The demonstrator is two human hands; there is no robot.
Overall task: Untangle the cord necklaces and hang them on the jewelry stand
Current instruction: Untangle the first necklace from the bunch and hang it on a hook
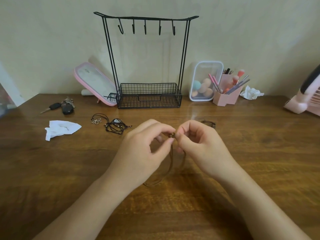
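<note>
My left hand (145, 149) and my right hand (199, 146) meet above the wooden table (259, 153), both pinching the knotted top of a brown cord necklace (170, 161). Its loop hangs down between my wrists onto the table. A black wire jewelry stand (149, 96) with several bare hooks stands at the back centre. To the left of my hands lies a tangle of dark cord necklaces (116, 126) with a flower pendant (96, 120). Another small brown cord piece (208, 122) lies behind my right hand.
Car keys (64, 106) and a crumpled white tissue (60, 129) lie at the left. A pink mirror (95, 84) leans behind the stand. A clear box of sponges (204, 82), a pink brush holder (226, 96), another tissue (251, 94) and a pink fan (306, 96) sit at right.
</note>
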